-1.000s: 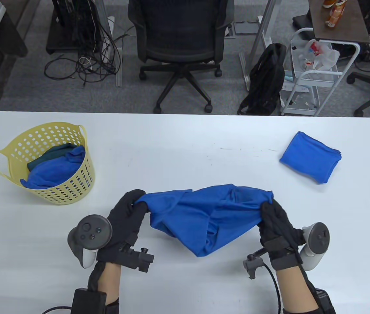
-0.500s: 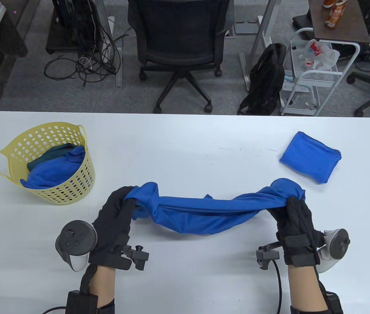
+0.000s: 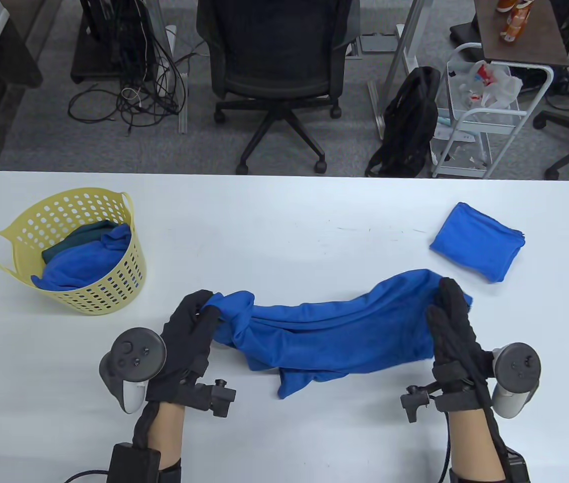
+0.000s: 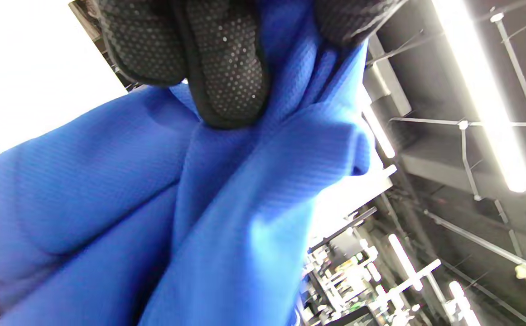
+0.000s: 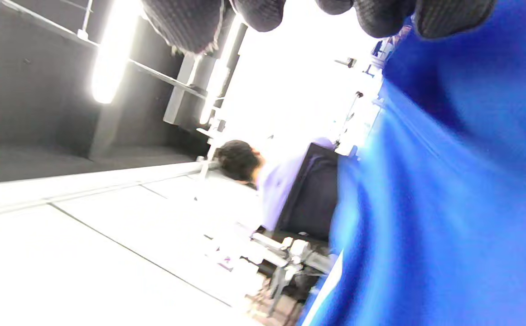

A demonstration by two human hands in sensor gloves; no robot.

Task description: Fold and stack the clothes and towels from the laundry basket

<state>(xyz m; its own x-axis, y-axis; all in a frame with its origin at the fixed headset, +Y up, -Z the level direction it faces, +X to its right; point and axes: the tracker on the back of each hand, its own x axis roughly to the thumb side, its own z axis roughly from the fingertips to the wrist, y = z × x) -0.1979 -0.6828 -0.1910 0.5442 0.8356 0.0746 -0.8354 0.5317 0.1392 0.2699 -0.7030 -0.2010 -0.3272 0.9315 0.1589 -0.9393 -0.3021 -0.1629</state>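
Observation:
A blue cloth [image 3: 335, 332] hangs stretched between my two hands above the table's near middle. My left hand [image 3: 199, 314] grips its bunched left end; in the left wrist view the gloved fingers [image 4: 226, 68] pinch the blue cloth [image 4: 154, 217]. My right hand [image 3: 448, 309] holds the cloth's right end, fingers laid over it; the cloth fills the right of the right wrist view [image 5: 448, 203]. A yellow laundry basket [image 3: 113, 292] at the left holds a blue towel [image 3: 83, 266] and a dark green piece [image 3: 80, 236]. A folded blue towel [image 3: 478, 241] lies at the right.
The white table [image 3: 284, 216] spans the view. Beyond its far edge stand an office chair [image 3: 277, 65], a black backpack [image 3: 408, 126], a white wire cart [image 3: 486, 110] and cables on the floor.
Both hands pulled apart and stretched the cloth taut, then drew slightly closer. The cloth now sags lower with a corner hanging toward the table. Both grips are unchanged.

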